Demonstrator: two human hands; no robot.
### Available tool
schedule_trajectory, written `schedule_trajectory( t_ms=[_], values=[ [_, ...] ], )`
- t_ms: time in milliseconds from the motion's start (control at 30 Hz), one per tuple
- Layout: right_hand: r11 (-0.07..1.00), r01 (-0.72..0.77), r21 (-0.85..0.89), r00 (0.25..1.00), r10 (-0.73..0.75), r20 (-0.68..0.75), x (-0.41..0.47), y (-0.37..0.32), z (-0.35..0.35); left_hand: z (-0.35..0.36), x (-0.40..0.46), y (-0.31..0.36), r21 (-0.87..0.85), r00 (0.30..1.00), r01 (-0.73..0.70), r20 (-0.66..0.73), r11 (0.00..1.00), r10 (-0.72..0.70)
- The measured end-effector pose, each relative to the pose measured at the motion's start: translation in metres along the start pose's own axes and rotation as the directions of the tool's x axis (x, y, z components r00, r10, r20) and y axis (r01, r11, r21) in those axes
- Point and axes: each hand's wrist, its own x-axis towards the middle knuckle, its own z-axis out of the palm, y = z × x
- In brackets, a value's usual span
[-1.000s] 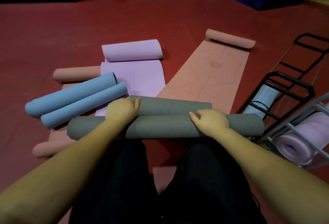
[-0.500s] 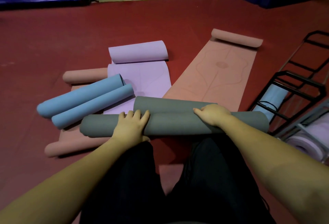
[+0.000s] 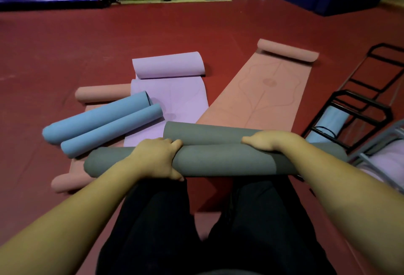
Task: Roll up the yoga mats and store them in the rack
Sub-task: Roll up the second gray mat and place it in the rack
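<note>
A grey yoga mat (image 3: 218,159), rolled from both ends into two rolls, lies across the floor just in front of my knees. My left hand (image 3: 156,157) grips the nearer grey roll, fingers over its top and thumb under it. My right hand (image 3: 265,140) curls over the same roll further right, fingers in the groove between the two rolls. A black wire rack (image 3: 358,108) stands at the right with a light blue rolled mat (image 3: 328,124) inside it.
A blue mat (image 3: 102,124) in two rolls lies at the left. A purple mat (image 3: 170,91) and a pink mat (image 3: 262,91) lie half unrolled beyond. A grey metal rack (image 3: 376,143) with a pink roll stands at the far right. Red floor surrounds everything.
My left hand shifted from lying flat on the grey roll to wrapping round it with the thumb underneath. My right hand stayed on the roll. The view has moved slightly.
</note>
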Motion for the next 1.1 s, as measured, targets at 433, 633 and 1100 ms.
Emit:
schedule_trajectory(
  t_ms=[433, 633, 1100],
  values=[
    [0.987, 0.134, -0.089, 0.838, -0.161, -0.521, 0.002, 0.014, 0.033, -0.003, 0.063, -0.033, -0.491, 0.824, 0.197, 0.552, 0.849, 0.127],
    [0.988, 0.082, -0.128, 0.783, -0.143, -0.606, -0.002, 0.016, 0.068, -0.003, 0.078, -0.034, -0.651, 0.762, 0.354, 0.617, 0.672, 0.197],
    [0.993, 0.018, -0.119, 0.789, -0.087, -0.608, 0.017, 0.002, 0.049, 0.057, 0.01, 0.009, -0.063, 0.947, 0.044, -0.316, 0.997, -0.062]
  ],
)
